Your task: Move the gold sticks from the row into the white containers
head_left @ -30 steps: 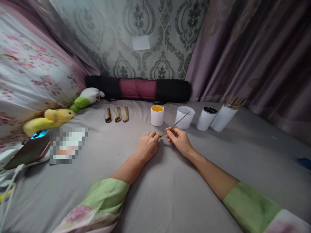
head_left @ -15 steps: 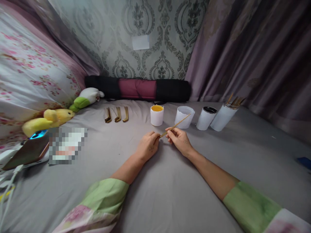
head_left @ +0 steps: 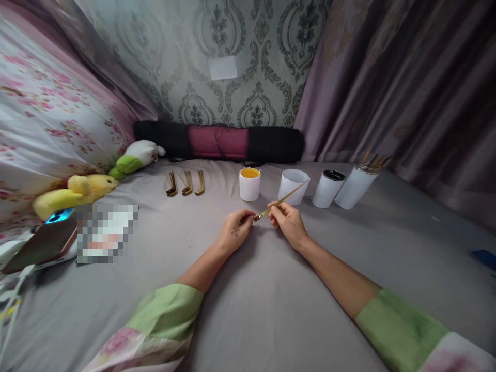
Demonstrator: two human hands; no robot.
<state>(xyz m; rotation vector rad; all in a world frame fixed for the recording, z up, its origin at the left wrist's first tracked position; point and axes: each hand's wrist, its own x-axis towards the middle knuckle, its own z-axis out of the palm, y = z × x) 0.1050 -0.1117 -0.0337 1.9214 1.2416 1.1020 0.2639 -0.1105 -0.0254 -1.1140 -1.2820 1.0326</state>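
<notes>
My right hand grips a thin paintbrush between thumb and fingers. The brush slants, with its handle end up to the right and its bristles low on the left. My left hand is closed, its fingertips close to the bristles. Whatever it pinches, if anything, is hidden. Just beyond my hands stands a white cup with yellow paint inside. Right of it is a wider whitish cup, partly behind the brush handle.
Farther right are a white container with a dark inside and a tall one holding several brushes. Three bent gold-brown pieces lie at left. Phone, plush toys and a black-and-maroon roll border the grey sheet.
My right hand has drawn the brush slightly up and right, so its bristles now show apart from my left fingers. My left hand has rolled a little and shifted left.
</notes>
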